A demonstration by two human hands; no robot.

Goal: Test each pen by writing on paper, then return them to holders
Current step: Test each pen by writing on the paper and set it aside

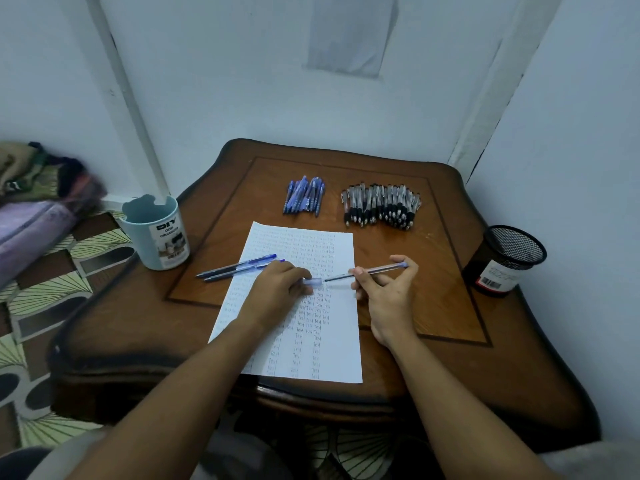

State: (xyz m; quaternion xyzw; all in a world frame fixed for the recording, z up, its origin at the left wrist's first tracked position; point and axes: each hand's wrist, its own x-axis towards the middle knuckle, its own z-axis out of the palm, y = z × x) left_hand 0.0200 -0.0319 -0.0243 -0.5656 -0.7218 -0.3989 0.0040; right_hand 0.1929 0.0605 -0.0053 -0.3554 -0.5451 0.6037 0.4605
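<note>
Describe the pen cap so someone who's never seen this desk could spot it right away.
Start at the sheet of paper in the middle of the wooden table. Mid-sheet, the left hand pinches the pen cap. It is a short translucent blue piece, far stubbier than the full pens nearby.

A wooden table (pixel 433 362) stands in a white-walled corner — folded fabrics (pixel 38 188) lie left, over patterned flooring (pixel 41 296).

Both bare forearms reach forward over the table's near edge. The left hand (pixel 277 285), knuckles up, pinches a pen cap (pixel 313 282); the right hand (pixel 386 289) grips an uncapped pen (pixel 367 271), its tip pointing at the cap.
</note>
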